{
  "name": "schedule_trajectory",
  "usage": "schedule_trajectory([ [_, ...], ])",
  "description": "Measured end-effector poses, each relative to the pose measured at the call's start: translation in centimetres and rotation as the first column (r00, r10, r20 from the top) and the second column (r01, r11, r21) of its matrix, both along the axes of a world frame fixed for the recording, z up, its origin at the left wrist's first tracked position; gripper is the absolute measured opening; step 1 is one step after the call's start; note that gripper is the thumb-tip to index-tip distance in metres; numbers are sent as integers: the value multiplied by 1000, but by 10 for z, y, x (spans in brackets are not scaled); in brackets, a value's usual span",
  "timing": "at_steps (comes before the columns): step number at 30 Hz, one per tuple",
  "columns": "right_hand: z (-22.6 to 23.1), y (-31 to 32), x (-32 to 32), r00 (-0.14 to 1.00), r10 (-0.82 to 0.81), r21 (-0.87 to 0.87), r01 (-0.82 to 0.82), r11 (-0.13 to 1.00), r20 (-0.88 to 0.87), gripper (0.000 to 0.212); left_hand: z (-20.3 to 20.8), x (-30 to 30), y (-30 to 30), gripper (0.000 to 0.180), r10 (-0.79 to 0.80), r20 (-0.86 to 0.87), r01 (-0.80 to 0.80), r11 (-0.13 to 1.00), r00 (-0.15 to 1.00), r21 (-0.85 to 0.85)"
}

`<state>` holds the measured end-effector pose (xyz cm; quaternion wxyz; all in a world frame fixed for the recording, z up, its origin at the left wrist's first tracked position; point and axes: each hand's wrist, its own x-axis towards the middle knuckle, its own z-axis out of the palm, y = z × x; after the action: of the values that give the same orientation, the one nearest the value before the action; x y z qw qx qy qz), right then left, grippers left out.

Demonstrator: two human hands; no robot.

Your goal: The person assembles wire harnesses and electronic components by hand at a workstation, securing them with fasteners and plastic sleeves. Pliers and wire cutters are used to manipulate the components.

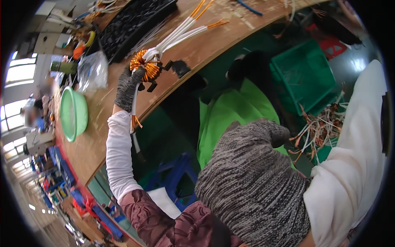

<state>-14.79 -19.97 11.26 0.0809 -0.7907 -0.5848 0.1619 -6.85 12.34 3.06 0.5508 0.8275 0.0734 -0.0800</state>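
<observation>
At the far left over the workbench, my left hand point(129, 87), in a grey knit glove, is closed on a ring-shaped copper coil point(151, 71). White-sleeved leads point(175, 36) with bare orange-copper ends run from the coil up and to the right. Another white lead hangs down beside my wrist, its copper tip point(135, 122) frayed. Small black pieces point(152, 86) stick out at the coil's side. Close to the camera, my right hand point(255, 177) in a matching glove is raised above a green cloth point(240, 105). Its back faces me, and most of its fingers are hidden.
A black tray point(133, 24) of small black parts lies on the wooden bench point(101, 123). Left of the coil are a clear plastic bag point(93, 71) and a light green basin point(75, 114). A green crate point(302, 76) and copper wire scraps point(321, 129) lie right; a blue stool point(175, 181) stands below.
</observation>
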Motion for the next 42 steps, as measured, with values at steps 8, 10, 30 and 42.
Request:
schedule_trajectory([
  [8,11,-22,2,994,-1,-317,-35,948,-111,25,-35,45,16,71,-354,-55,299,686,933,663],
  [10,3,-19,8,986,52,-366,-107,925,-156,24,-26,40,11,71,-331,-139,325,616,933,717],
  [30,-51,-15,128,907,-289,-169,247,954,-306,22,-35,111,-117,32,-410,118,218,681,904,699],
  [42,-120,-2,209,53,-284,-61,923,379,-957,32,-39,115,-116,22,-152,-78,136,974,985,-180],
])
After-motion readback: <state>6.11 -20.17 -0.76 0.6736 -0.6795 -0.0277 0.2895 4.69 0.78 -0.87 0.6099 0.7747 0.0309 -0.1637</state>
